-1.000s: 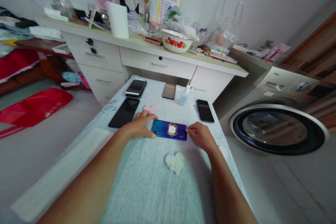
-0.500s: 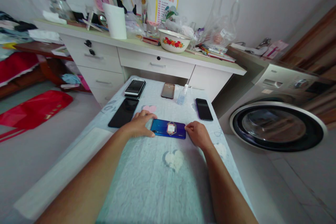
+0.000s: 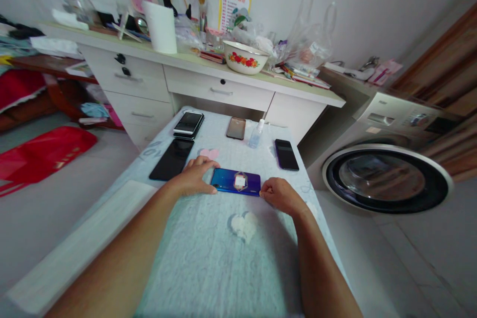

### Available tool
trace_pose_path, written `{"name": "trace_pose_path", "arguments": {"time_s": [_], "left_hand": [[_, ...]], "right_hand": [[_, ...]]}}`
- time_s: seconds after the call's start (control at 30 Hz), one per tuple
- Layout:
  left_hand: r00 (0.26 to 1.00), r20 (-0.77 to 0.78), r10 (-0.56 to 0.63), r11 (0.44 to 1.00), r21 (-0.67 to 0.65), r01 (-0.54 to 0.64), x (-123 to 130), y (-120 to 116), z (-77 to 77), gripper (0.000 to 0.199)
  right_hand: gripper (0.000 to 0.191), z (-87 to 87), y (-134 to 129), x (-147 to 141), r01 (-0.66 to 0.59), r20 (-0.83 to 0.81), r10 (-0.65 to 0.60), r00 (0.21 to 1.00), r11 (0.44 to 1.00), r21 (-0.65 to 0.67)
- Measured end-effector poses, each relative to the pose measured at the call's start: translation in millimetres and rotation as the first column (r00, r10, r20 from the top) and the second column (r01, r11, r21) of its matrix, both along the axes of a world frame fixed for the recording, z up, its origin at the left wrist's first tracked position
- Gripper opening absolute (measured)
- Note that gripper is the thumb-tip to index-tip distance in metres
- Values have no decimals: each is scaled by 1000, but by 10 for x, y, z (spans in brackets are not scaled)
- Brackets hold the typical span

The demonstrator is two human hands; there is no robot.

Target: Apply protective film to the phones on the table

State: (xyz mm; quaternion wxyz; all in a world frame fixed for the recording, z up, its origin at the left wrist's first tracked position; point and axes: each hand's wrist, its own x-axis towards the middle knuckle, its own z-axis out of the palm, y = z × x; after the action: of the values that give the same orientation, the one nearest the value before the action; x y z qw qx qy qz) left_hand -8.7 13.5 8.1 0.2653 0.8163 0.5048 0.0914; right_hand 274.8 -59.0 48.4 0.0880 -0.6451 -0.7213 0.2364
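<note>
A blue-purple phone (image 3: 228,181) lies back up across the cloth-covered table (image 3: 208,258), with a ring-like holder and a small white square on its back. My left hand (image 3: 197,176) is at its left end, the thumb and a finger gripping the two long edges. At the right end is my right hand (image 3: 281,194), its fingers curled together with the tips at the phone's lower right corner; whether they hold anything small is hidden.
Around the phone are a black tablet-like device (image 3: 172,159), stacked phones (image 3: 189,124), a brown phone case (image 3: 236,128), a spray bottle (image 3: 256,134) and a dark phone (image 3: 286,154). Behind stands a desk with a flowered bowl (image 3: 246,57); a washing machine (image 3: 387,174) is at the right.
My right hand's fingertips have moved down along the phone's right end, from near its upper corner to the lower one. My left hand keeps its grip, and the view has shifted slightly.
</note>
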Motion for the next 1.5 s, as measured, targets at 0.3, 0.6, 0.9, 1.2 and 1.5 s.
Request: {"name": "trace_pose_path", "arguments": {"time_s": [0.3,0.6,0.9,1.2,1.5], "left_hand": [[1000,-9,-7,1000,-4,7,-3,-3,25,73],[1000,-12,-10,1000,2,10,-8,0,23,73],[1000,2,-14,1000,12,14,-15,18,-21,74],[1000,17,-15,1000,15,14,-22,22,-24,72],[1000,21,-13,1000,13,12,-23,17,-27,76]], "right_hand": [[8,-1,-50,49,-76,-213,64,975,996,-47],[10,-47,-8,41,-113,-64,117,991,991,71],[12,-105,-11,-65,-140,60,134,989,984,114],[13,-157,-9,-242,-161,89,148,985,974,161],[14,-183,21,-479,-164,136,140,981,970,181]]}}
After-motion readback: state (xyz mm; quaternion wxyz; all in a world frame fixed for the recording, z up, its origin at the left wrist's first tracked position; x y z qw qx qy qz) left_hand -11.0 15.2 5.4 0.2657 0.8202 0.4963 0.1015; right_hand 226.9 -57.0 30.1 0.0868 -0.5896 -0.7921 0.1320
